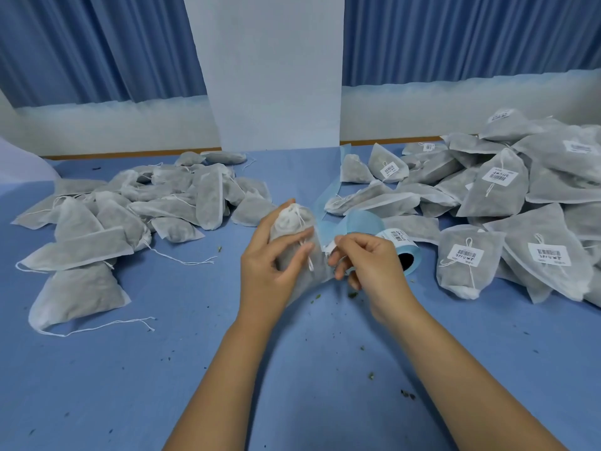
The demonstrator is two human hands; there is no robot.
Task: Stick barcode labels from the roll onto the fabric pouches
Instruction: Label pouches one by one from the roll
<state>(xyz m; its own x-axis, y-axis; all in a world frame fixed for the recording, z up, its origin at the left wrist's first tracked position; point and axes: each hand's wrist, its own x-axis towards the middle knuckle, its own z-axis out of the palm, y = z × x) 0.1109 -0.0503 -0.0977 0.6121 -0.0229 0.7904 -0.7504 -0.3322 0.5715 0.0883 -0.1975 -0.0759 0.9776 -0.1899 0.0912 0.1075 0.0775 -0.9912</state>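
Left hand [270,271]: is gripping a drawstring pouch [292,222] upright over the blue table [292,369], with the thumb across its front.
Right hand [367,265]: is pinching a barcode label [330,248] at the pouch's edge.
Label roll [401,245]: is lying just behind the right hand.
Unlabelled pouches [130,206]: are lying heaped on the left.
Labelled pouches [504,196]: are lying heaped on the right.

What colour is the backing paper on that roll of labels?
Light blue. The head view shows the backing paper curling off the label roll.
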